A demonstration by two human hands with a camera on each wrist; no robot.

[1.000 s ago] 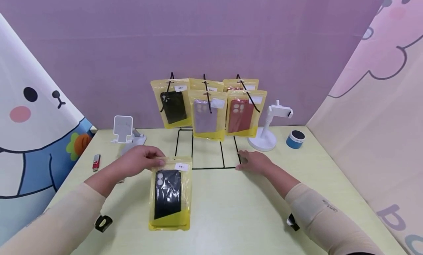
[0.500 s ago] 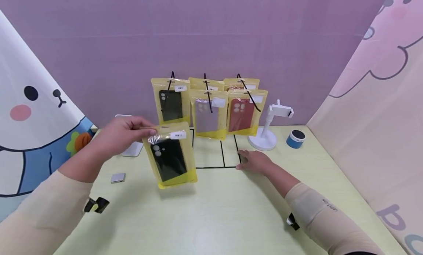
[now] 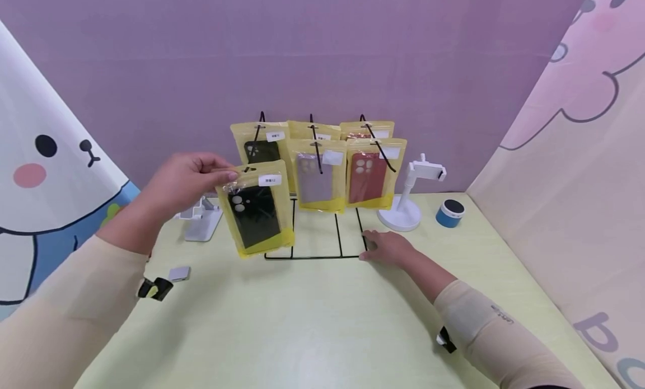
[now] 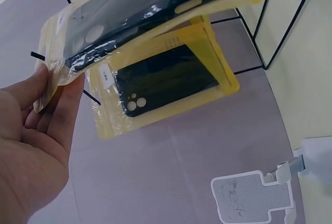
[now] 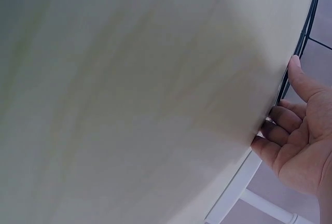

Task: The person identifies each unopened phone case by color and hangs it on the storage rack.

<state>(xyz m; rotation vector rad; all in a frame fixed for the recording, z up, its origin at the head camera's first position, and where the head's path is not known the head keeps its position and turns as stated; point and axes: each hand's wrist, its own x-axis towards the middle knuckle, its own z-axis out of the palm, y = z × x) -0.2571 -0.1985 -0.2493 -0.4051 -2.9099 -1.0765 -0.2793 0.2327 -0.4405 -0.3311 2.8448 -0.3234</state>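
My left hand [image 3: 188,179] pinches the top left corner of a yellow-edged clear pouch [image 3: 286,232] with a black phone case [image 3: 254,215] inside. This packaged phone case is held up in front of the rack's left hook, overlapping another packaged black phone case [image 4: 166,81] hanging there. In the left wrist view, the hook's tip shows beside the held pouch's top edge. At the front right corner of the black wire display rack [image 3: 317,258], my right hand [image 3: 390,248] grips the base wire between thumb and curled fingers; the right wrist view shows these fingers [image 5: 282,125] low against the table.
Packaged purple [image 3: 316,179] and red [image 3: 368,179] phone cases hang on the middle and right hooks, others behind them. White phone stands [image 3: 200,229] [image 3: 400,215] flank the rack. A blue speaker [image 3: 449,214] stands at right, a small grey block [image 3: 179,273] at left.
My left hand has lifted the packaged black phone case from the front of the table up and back toward the left hook. The right hand stays at the rack's corner.
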